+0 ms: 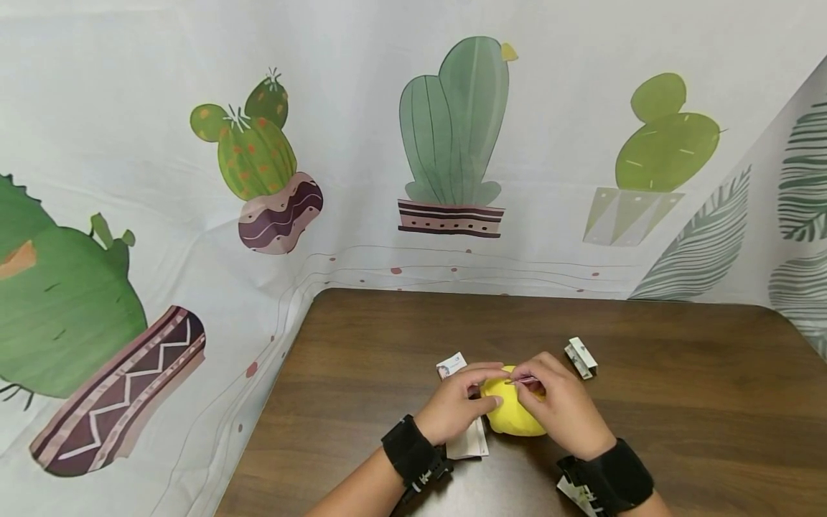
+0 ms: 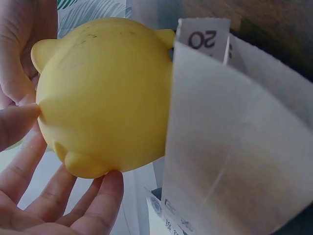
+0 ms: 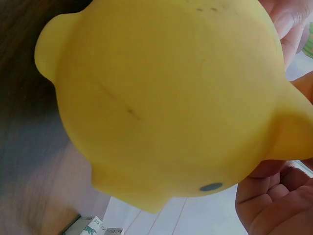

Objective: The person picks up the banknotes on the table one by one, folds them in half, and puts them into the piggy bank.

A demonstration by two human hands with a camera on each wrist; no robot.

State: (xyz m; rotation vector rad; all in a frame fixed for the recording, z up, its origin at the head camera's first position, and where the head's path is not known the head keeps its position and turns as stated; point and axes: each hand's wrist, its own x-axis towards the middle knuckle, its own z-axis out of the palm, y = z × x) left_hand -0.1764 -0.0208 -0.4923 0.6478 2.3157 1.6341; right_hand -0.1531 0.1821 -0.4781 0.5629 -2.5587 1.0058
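A round yellow piggy bank (image 1: 515, 420) stands on the table between both hands. My left hand (image 1: 455, 403) holds it from the left side, with the thumb in front and the fingers reaching over its top. In the left wrist view, fingertips press against the yellow body (image 2: 107, 98) near an ear and the snout. My right hand (image 1: 561, 403) pinches a small folded pinkish banknote (image 1: 526, 380) right at the top of the bank. The right wrist view shows the bank's belly (image 3: 171, 98) and a dark eye, but the note is hidden there.
Pale folded paper (image 1: 468, 441) marked 20 in the left wrist view lies beside the bank, under the left hand. A folded note (image 1: 451, 365) lies behind that hand, another (image 1: 582, 357) at the back right. One more folded paper (image 1: 575, 494) sits by the right wristband.
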